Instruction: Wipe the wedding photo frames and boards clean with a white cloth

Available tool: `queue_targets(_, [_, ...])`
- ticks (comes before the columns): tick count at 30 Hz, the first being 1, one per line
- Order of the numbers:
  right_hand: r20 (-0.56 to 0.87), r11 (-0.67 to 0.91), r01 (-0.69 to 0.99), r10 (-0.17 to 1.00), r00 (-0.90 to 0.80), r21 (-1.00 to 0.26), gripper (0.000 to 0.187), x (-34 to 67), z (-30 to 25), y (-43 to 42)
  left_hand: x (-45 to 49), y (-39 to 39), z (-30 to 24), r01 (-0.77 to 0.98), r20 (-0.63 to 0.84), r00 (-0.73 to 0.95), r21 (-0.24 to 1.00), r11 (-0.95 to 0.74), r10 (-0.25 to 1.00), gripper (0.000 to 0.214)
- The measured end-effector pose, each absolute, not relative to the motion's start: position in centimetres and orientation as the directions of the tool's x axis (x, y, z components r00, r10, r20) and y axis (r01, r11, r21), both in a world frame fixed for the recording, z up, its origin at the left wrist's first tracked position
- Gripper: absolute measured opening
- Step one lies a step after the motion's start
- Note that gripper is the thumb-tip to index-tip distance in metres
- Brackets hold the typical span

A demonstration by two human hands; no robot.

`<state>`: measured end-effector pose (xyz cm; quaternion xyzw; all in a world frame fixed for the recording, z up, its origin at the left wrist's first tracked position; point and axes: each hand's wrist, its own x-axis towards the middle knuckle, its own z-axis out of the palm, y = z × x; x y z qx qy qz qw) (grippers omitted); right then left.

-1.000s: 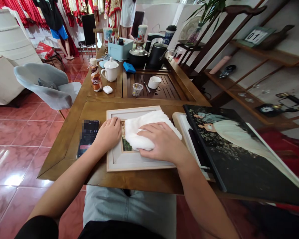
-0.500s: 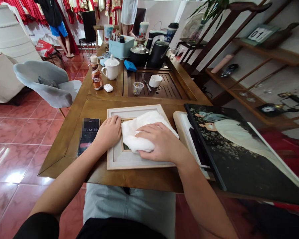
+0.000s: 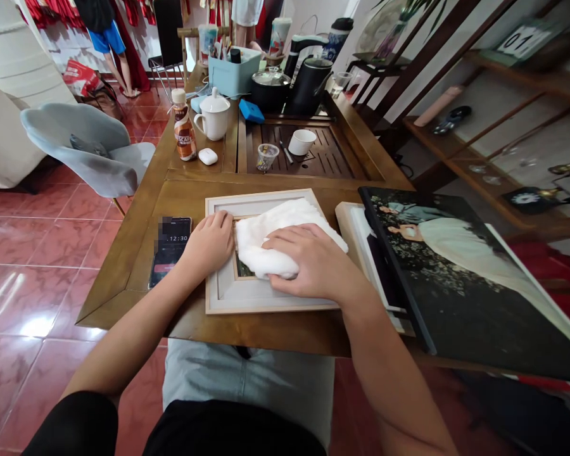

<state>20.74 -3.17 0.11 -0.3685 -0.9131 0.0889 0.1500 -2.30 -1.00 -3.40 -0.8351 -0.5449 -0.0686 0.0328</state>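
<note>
A light wooden picture frame (image 3: pixel 261 297) lies flat on the wooden table (image 3: pixel 137 253) in front of me. A white cloth (image 3: pixel 275 234) is spread over the picture inside it. My right hand (image 3: pixel 313 259) lies on the cloth with its fingers curled over it, pressing it down. At the frame's left border, my left hand (image 3: pixel 211 244) rests with bent fingers and steadies the frame. Most of the picture is hidden by the cloth and my hands.
A phone (image 3: pixel 170 248) lies left of the frame. To the right lie a second frame (image 3: pixel 356 240) and a large dark canvas print (image 3: pixel 456 272). Behind are a tea tray (image 3: pixel 327 158), cups, a teapot (image 3: pixel 213 117), a bottle (image 3: pixel 183 133), kettles. A grey chair (image 3: pixel 90 152) stands left.
My right hand has slid the cloth a little to the left and back over the picture. The view has tilted down slightly. My left hand has stayed on the frame's left border.
</note>
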Motion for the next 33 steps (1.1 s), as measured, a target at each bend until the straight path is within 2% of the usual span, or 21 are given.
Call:
queue_targets(3, [0.214, 0.687, 0.682, 0.726, -0.653, -0.252, 0.034, 20.76, 0.11, -3.17, -2.23, -1.02, -3.36, 0.913, 0.159, 0.398, 0.026, -0.407, 0.903, 0.036])
queue_targets(9, [0.201, 0.75, 0.582, 0.652, -0.731, -0.314, 0.034, 20.67, 0.17, -3.29, -2.21, -1.1, -3.16, 0.921, 0.122, 0.38, 0.036, -0.387, 0.917, 0.037])
queue_targets(16, [0.24, 0.656, 0.734, 0.752, -0.614, -0.178, 0.034, 20.96, -0.03, -3.03, -2.2, -1.0, -3.47, 0.911, 0.176, 0.403, 0.014, -0.412, 0.898, 0.036])
queue_targets(22, [0.216, 0.745, 0.597, 0.662, -0.718, -0.297, 0.041, 20.64, 0.0, -3.3, -2.3, -1.01, -3.61, 0.918, 0.145, 0.387, 0.03, -0.395, 0.91, 0.036])
queue_targets(28, [0.242, 0.671, 0.719, 0.739, -0.629, -0.181, 0.037, 20.95, 0.02, -3.1, -2.19, -1.06, -3.45, 0.917, 0.156, 0.388, 0.031, -0.398, 0.908, 0.036])
queue_targets(33, [0.2, 0.752, 0.594, 0.653, -0.731, -0.286, 0.036, 20.61, 0.22, -3.35, -2.31, -1.08, -3.35, 0.917, 0.139, 0.389, 0.034, -0.397, 0.911, 0.035])
